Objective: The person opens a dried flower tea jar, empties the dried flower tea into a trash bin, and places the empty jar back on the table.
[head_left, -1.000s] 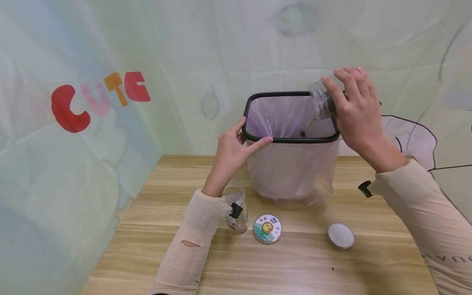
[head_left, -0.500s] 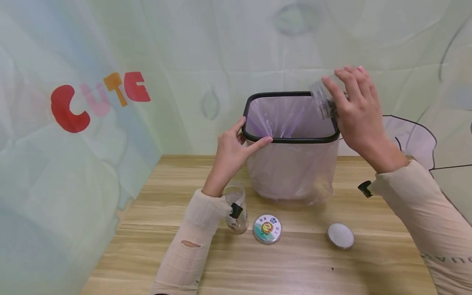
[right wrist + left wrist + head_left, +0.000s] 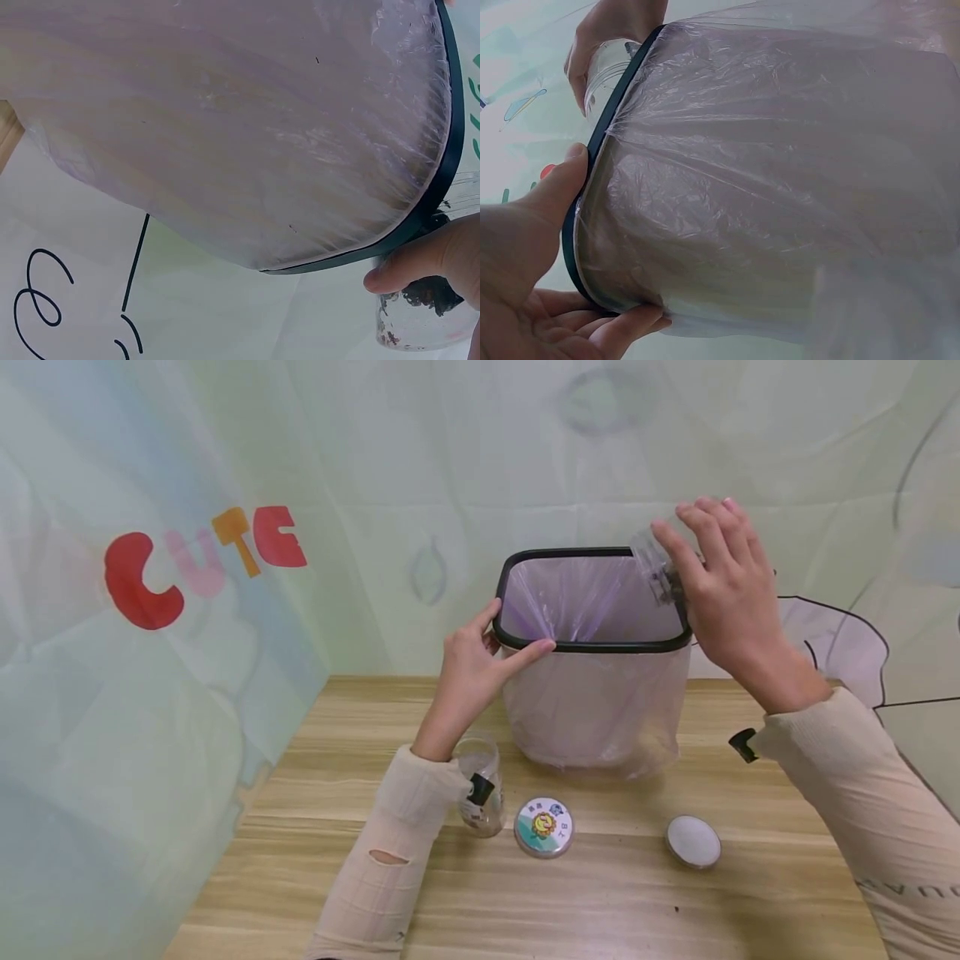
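A trash can (image 3: 596,710) with a black rim and a thin, pale purple plastic liner stands at the back of the table. My left hand (image 3: 476,664) grips its rim at the near left corner, thumb on the front edge and fingers around the side. Over the right end of the opening, my right hand (image 3: 727,581) holds a clear jar (image 3: 654,568) tipped with its mouth toward the can. Dark bits (image 3: 431,294) cling inside the jar in the right wrist view. Most of the jar is hidden by the fingers in the head view.
Another clear jar (image 3: 480,810) stands by the left sleeve, partly covered by it. A lid with a sun picture (image 3: 543,827) and a plain white lid (image 3: 693,841) lie on the wooden table (image 3: 600,902). A dark speck lies near the front. A printed curtain (image 3: 420,460) hangs behind.
Bits were falling from the jar a second ago; none show in the air now. The right hand and jar have shifted only slightly; the left hand keeps its place on the rim.
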Tool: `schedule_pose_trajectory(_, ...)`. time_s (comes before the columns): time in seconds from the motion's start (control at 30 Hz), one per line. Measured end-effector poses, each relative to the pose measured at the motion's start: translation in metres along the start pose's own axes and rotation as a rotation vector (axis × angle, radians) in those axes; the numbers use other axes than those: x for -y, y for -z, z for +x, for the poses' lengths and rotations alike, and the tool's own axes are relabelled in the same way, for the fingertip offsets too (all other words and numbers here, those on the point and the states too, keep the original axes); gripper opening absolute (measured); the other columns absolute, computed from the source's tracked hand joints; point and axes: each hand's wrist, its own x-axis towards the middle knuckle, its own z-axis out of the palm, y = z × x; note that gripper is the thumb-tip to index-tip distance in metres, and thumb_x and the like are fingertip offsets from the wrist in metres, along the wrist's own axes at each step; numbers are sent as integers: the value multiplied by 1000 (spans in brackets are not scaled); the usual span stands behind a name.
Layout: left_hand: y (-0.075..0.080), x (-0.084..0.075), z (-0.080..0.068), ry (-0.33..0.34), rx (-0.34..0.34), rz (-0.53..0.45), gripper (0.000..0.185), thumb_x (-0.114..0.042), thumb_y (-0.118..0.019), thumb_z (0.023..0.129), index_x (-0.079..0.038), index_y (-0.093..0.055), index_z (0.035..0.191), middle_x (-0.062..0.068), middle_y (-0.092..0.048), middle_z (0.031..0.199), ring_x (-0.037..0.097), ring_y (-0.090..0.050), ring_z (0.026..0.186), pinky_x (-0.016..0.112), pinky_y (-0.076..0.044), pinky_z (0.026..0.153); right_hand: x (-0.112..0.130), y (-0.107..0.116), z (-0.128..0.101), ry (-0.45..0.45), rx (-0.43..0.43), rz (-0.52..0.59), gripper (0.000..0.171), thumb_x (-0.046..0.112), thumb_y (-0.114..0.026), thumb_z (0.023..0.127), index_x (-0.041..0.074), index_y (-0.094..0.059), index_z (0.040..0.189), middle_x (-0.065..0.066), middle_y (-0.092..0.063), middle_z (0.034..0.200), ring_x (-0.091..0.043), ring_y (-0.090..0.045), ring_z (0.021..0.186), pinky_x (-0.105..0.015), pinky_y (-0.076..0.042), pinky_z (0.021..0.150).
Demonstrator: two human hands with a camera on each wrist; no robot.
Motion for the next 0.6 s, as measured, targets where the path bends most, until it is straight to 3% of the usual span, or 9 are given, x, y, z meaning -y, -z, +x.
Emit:
schedule_pose_trajectory(0.13, 0, 0, 0, 8, 1, -4, 86, -49, -84, 76, -5, -52, 143, 7, -47, 68, 11, -38, 62, 27, -32, 56, 0, 0, -1, 5, 6, -4, 45, -17, -33, 98, 0, -56, 132, -27, -52, 132, -44, -44, 127, -49, -26, 116)
schedule_pose_trajectory(0.33, -1, -2, -1, 23, 6, -12, 89, -49, -84, 76, -5, -51, 145, 0, -43, 67, 11, -38, 63, 28, -32, 56, 0, 1, -3, 21, 18, -12, 44, -18, -34, 97, -1, -56, 131, -26, -52, 131, -43, -45, 127, -48, -27, 116)
schedule_pose_trajectory(0.6, 0, -1, -1, 33, 6, -14, 91, -49, -84, 76, -4, -48, 147, 2, -43, 67, 11, -38, 63, 27, -32, 57, 0, 3, -5, 48, 18, -8, 44, -18, -33, 97, -1, -56, 131, -27, -51, 131, -44, -44, 127, -50, -27, 115)
